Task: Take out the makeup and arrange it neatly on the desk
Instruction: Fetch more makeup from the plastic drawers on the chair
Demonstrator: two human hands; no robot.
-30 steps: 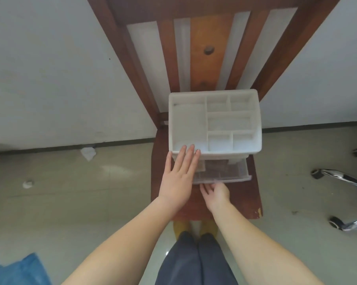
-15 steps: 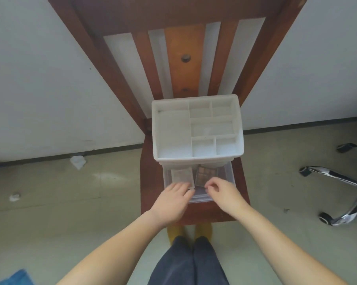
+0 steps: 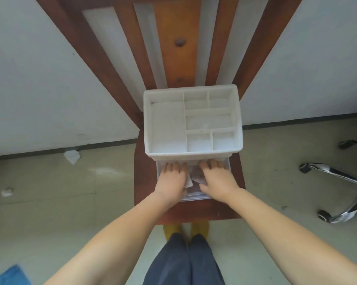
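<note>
Both hands reaching into clear drawer at frame centre, left hand and right hand flat, fingertips hidden, grip unclear, white organizer above, on wooden chair.

One head-worn camera looks steeply down, close above the chair and forearms.

One chair, one organizer with one open drawer, two hands, left and right, two paper scraps on the floor.
</note>
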